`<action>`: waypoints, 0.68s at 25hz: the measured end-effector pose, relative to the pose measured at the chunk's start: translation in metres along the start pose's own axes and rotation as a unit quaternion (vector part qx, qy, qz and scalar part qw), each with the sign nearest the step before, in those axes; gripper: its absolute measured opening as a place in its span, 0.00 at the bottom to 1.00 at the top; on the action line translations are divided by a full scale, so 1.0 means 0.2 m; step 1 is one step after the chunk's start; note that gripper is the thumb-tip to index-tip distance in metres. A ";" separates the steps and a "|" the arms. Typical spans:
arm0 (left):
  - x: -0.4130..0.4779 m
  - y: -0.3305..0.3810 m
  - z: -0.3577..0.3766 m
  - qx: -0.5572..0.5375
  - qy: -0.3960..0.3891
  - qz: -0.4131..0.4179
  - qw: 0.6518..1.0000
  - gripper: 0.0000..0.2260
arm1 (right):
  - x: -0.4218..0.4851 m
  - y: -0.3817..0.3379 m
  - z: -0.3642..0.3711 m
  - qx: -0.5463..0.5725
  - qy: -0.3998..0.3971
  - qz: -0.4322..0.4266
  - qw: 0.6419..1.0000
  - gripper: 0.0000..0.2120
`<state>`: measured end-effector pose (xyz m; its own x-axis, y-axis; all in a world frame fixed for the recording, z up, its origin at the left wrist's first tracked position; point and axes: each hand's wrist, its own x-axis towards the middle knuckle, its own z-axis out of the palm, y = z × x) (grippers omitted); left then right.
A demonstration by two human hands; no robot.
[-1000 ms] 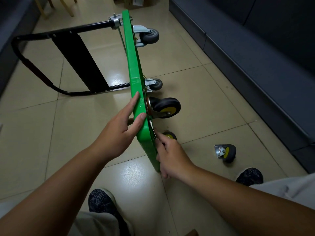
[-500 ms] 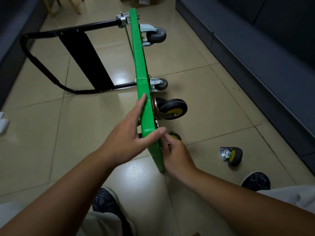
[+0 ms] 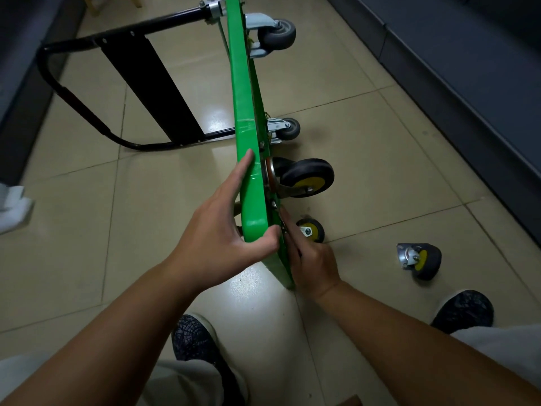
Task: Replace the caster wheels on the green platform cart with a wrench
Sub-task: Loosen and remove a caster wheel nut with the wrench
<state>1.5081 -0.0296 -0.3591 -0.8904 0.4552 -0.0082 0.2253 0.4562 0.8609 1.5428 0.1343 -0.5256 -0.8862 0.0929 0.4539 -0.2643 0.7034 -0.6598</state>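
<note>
**Left grip [image 3: 222, 241] hooked on the cart's upper edge**

The left grip is laid against the green platform cart [image 3: 243, 92], its fingers straight along the left face and its thumb hooked over the near corner of the upper edge, so the cart is held. The right grip [image 3: 313, 262] is pressed to the underside. Its fingers are pointed at the mounting hardware just below a black-and-yellow caster [image 3: 307, 178]. Whether anything is held there cannot be told.

The cart is stood on its long edge on the tiled floor [image 3: 366, 142], with the black handle frame [image 3: 152, 89] stretched out to the left. A large grey caster [image 3: 278, 35] is fixed at the far end and a smaller grey caster [image 3: 288, 128] nearer. A second yellow-hubbed caster [image 3: 311, 230] is seen low beside the right fingers, partly hidden. A loose caster [image 3: 418, 259] is lying on the floor to the right, apart from the cart and near a dark shoe [image 3: 465, 309].
</note>
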 end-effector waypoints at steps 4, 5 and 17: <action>0.00 -0.01 -0.01 0.012 -0.001 0.001 1.000 0.46 | 0.00 0.03 0.08 -0.004 -0.018 -0.014 1.000 0.25; 0.00 -0.01 -0.01 0.014 -0.003 0.002 1.000 0.46 | 0.00 0.02 0.06 -0.011 -0.025 -0.014 1.000 0.25; 0.01 0.01 -0.03 0.043 -0.009 0.002 0.999 0.48 | -0.09 -0.09 -0.53 -0.012 -0.224 0.280 0.933 0.17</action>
<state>1.5044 -0.0322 -0.3543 -0.8824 0.4703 -0.0145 0.2627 0.5179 0.8141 1.6044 0.1942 -0.4590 -0.9542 0.1512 -0.2580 0.2927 0.6492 -0.7021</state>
